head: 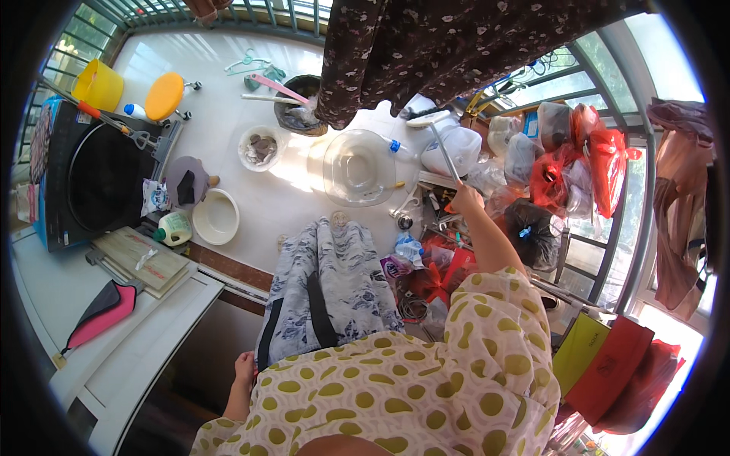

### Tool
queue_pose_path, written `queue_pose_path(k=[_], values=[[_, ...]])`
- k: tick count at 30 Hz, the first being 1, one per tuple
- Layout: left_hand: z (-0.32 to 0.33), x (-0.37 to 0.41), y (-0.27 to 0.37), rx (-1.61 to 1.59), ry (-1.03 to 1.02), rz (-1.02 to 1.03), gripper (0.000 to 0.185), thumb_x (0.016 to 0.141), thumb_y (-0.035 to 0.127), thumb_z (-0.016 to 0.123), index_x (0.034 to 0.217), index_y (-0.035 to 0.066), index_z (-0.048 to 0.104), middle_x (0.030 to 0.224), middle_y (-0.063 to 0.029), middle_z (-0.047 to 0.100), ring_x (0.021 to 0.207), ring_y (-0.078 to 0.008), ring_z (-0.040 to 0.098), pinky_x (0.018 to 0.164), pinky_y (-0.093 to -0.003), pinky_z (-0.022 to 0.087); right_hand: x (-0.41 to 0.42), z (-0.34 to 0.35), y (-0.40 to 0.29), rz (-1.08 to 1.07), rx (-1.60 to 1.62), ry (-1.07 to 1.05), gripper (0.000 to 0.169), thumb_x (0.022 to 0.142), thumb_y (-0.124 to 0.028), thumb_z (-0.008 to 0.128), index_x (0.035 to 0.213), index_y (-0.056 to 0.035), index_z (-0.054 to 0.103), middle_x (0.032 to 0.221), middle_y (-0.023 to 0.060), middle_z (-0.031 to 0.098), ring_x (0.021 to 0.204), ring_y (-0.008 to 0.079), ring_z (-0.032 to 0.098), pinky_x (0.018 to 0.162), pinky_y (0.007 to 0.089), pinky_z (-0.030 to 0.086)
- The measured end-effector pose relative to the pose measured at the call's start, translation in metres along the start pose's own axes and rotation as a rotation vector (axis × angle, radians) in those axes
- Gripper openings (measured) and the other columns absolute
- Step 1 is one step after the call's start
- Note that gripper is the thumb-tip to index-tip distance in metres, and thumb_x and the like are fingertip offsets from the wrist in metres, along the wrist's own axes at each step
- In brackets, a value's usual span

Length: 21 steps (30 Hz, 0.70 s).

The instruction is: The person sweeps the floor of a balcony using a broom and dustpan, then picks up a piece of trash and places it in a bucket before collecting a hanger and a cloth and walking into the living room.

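My right hand (pixel 467 199) is closed around the light grey handle of a long-handled brush (pixel 445 149), stretched out to the right of my body. Its white oval head, with a dark edge, lies at the far end, beside a white plastic jug (pixel 453 149). Left of the handle, a clear plastic basin (pixel 360 166) sits on the pale floor, with a blue-capped clear bottle (pixel 401 149) at its rim. My left hand (pixel 244 367) hangs low beside the patterned cloth around my legs (pixel 336 279); its fingers are partly curled, and whether they hold anything is unclear.
Dark floral cloth (pixel 388 57) hangs ahead. Red bags (pixel 550 174), a black bag (pixel 530 233) and tools crowd the right side. A small white bin (pixel 259 148), a black-lined bin (pixel 302 108), a cream basin (pixel 215 216), an orange stool (pixel 164 96) and a washing machine (pixel 108 176) stand left.
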<state>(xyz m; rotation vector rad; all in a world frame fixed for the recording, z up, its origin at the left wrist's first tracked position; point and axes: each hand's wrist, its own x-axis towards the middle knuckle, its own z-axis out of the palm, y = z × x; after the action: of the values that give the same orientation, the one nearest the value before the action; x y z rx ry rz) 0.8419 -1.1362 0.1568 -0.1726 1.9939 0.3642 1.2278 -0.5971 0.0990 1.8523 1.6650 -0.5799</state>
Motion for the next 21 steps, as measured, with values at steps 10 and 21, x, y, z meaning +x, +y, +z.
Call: queue_pose_path(k=[10, 21], values=[[-0.007, 0.018, -0.003, 0.018, 0.015, 0.058, 0.017, 0.080, 0.018, 0.051, 0.087, 0.003, 0.055, 0.069, -0.0017, 0.054, 0.057, -0.0090, 0.048, 0.047, -0.0214, 0.039, 0.090, 0.025, -0.034, -0.012, 0.692, -0.103, 0.014, 0.062, -0.006, 0.058, 0.073, -0.0010, 0.051, 0.054, 0.0084, 0.052, 0.040, 0.0170, 0.050, 0.036, 0.0285, 0.040], [0.004, 0.032, -0.017, -0.088, -0.014, 0.030, 0.020, 0.080, 0.022, 0.051, 0.086, 0.003, 0.055, 0.061, -0.0012, 0.052, 0.047, -0.0083, 0.044, 0.043, -0.0211, 0.037, 0.029, 0.064, -0.085, -0.284, 0.842, -0.177, 0.026, 0.061, 0.001, 0.056, 0.086, 0.0015, 0.054, 0.052, 0.0073, 0.052, 0.038, 0.0135, 0.047, 0.034, 0.0271, 0.037]])
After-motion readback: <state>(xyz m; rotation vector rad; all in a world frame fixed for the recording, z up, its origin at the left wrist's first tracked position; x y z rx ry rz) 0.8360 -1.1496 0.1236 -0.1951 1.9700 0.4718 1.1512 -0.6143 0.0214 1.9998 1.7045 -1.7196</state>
